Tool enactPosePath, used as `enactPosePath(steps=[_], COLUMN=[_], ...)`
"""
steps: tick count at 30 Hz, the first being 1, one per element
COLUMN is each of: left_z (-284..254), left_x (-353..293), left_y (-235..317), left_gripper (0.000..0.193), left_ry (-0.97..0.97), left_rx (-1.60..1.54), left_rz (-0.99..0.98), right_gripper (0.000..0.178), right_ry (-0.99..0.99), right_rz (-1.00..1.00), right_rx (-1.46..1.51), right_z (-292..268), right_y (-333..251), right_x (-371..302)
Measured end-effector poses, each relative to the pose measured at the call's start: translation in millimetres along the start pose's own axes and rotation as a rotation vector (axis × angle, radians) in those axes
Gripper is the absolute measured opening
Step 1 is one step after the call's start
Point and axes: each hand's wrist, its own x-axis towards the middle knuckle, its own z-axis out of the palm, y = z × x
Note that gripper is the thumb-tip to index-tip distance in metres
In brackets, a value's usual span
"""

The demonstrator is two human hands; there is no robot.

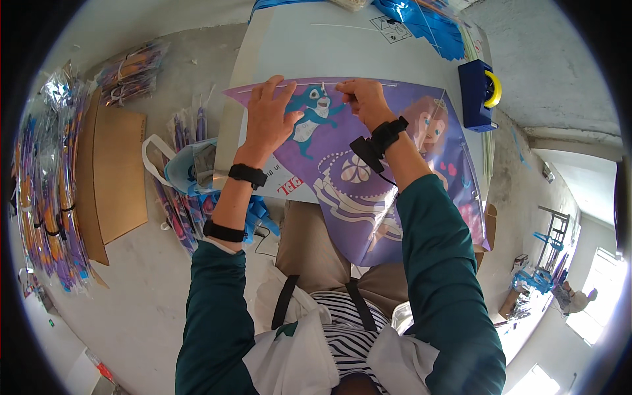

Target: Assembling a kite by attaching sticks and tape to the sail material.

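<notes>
A purple kite sheet (345, 191), printed with a blue squirrel-like animal and a cartoon princess, lies over a pale work board (309, 46) and hangs down over its near edge toward my lap. Along the sheet's far edge runs a thin white rod (299, 83). My left hand (266, 117) rests flat on the sheet's left corner, fingers spread and thumb out beside the animal. Right of it, my right hand (367, 100) is closed in a pinch at the far edge by the rod. What its fingertips hold is too small to make out.
A dark blue tape dispenser (475, 99) with a yellow roll stands at the board's right edge. Blue strips (421, 26) lie at the far end. To the left are a handled bag (191, 168), a cardboard box (112, 174) and bundles of plastic-wrapped kites (52, 191).
</notes>
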Motion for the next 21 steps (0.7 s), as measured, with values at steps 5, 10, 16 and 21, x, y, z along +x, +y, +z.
enactPosePath(steps=[5, 10, 16, 21], left_z=[-2, 12, 28, 35], left_x=[-5, -8, -1, 5], left_y=[28, 41, 50, 52], left_gripper=[0.052, 0.049, 0.05, 0.052], left_ry=[-0.007, -0.059, -0.08, -0.095], left_rx=[-0.063, -0.102, -0.066, -0.033], left_rz=[0.037, 0.043, 0.036, 0.034], right_gripper=[0.009, 0.01, 0.011, 0.008], right_ry=[0.003, 0.006, 0.032, 0.063], right_rz=[0.048, 0.084, 0.064, 0.062], right_rx=[0.074, 0.111, 0.11, 0.087], right_z=[0, 6, 8, 11], right_y=[2, 2, 1, 3], right_x=[10, 10, 14, 14])
